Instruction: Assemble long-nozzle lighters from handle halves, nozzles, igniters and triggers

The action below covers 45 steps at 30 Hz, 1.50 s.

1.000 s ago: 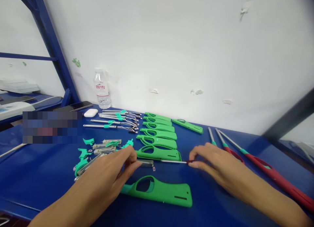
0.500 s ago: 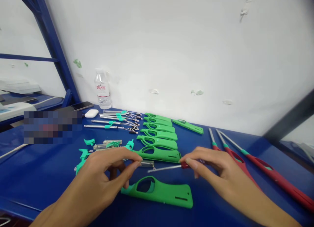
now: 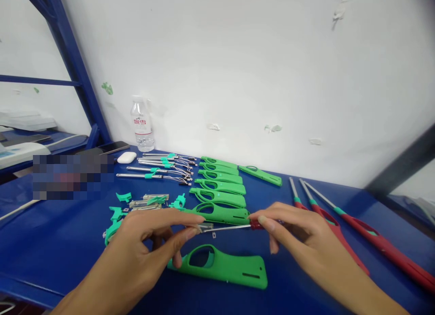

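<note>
My right hand [image 3: 301,238] pinches the red handle of a screwdriver [image 3: 227,228], whose thin metal shaft points left. The shaft's tip meets the thumb and forefinger of my left hand [image 3: 149,247], which are pressed together; anything between them is too small to make out. Below both hands lies a green lighter casing [image 3: 234,269] with an oval trigger opening. Behind the screwdriver is another green casing half [image 3: 222,214], and a clear, flat lighter part [image 3: 206,225] is partly hidden by my left fingertips. A tiny metal piece [image 3: 214,235] rests just under the shaft.
Further green casing halves [image 3: 220,186] form a column behind. Metal lighter rods with wires [image 3: 146,175] lie back left, near teal plastic pieces [image 3: 117,213]. Several red long lighters [image 3: 370,235] lie at right. A water bottle [image 3: 141,127] and white case [image 3: 127,157] stand by the wall.
My left hand has shifted slightly right. The screwdriver's tip has risen and now meets the left fingertips, where a gap showed before. The casings have not moved.
</note>
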Each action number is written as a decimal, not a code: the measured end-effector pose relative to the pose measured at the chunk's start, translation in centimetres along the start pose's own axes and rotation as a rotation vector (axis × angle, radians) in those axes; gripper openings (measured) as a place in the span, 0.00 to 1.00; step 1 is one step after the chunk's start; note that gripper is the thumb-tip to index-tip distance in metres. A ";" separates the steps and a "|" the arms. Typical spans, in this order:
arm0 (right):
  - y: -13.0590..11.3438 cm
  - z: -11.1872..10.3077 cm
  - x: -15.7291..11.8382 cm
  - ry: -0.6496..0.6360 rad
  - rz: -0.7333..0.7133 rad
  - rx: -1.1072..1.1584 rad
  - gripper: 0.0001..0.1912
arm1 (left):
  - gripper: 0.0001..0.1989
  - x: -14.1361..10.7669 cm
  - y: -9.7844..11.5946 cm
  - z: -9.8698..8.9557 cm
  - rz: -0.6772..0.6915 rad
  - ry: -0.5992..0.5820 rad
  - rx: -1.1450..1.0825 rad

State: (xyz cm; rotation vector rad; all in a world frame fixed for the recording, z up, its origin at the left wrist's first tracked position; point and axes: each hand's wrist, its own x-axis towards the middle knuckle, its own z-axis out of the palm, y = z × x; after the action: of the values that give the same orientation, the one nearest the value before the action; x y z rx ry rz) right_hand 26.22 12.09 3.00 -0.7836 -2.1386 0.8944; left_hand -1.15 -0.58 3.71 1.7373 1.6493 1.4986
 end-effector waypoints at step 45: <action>-0.4 0.0 -0.1 0.092 -0.206 -0.051 0.11 | 0.13 -0.9 -1.8 0.6 0.074 -0.062 0.126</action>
State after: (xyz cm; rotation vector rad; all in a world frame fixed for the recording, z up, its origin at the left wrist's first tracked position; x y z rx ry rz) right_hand 26.20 11.80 3.23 -0.6040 -2.1224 0.6869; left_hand -1.45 -0.64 1.63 1.9100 1.6985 1.3836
